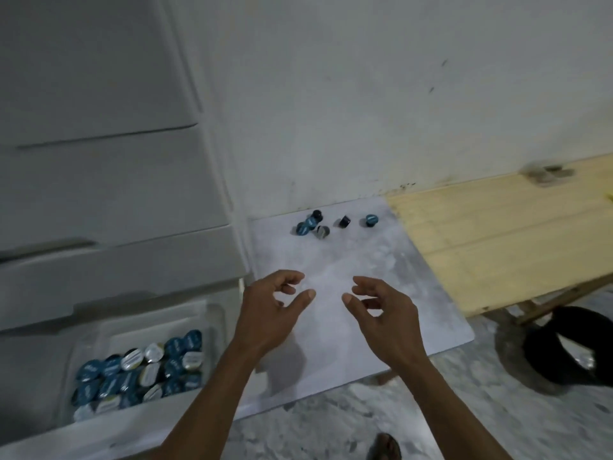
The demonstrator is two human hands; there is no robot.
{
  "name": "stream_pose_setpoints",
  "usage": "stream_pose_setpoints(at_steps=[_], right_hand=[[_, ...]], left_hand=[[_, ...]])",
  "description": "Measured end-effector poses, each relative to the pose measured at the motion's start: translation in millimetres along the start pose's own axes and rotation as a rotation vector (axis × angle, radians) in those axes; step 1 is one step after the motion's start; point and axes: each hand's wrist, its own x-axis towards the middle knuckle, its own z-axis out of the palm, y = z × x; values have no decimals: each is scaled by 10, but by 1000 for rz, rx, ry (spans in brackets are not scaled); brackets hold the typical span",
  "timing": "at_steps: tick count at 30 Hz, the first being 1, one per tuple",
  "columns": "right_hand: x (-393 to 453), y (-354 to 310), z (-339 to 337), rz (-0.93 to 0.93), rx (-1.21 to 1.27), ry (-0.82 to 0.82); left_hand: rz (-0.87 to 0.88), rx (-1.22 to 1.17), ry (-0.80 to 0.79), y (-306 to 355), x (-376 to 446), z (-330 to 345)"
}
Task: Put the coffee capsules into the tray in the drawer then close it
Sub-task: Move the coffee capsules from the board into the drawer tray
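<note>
Several small coffee capsules (320,224), blue-lidded, dark and silver, lie loose near the far edge of a pale marbled table top (358,327), close to the wall. At the lower left a white drawer (39,436) stands pulled out. A clear tray (212,313) inside it holds many blue and silver capsules (139,370). My left hand (268,313) and my right hand (384,317) hover side by side over the middle of the table top, fingers curled and apart, holding nothing. Both are well short of the loose capsules.
A white drawer unit (109,180) with shut drawers rises at the left, against a white wall. A pale wooden bench (504,240) adjoins the table on the right. A black round object (570,350) sits on the speckled floor below it.
</note>
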Motion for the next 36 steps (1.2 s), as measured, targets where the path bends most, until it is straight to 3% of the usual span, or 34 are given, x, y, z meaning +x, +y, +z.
stream_pose_setpoints(at_steps=[7, 13, 29, 36], right_hand=[[766, 623, -899, 39, -11, -25], [1368, 888, -1226, 72, -18, -60], [3014, 1683, -701, 175, -147, -135], [3520, 2129, -259, 42, -326, -238]], left_hand=[[-78, 17, 5, 343, 406, 1137], [-190, 40, 3, 407, 725, 1621], [-517, 128, 114, -124, 2484, 2624], [-536, 186, 284, -548, 2820, 3005]])
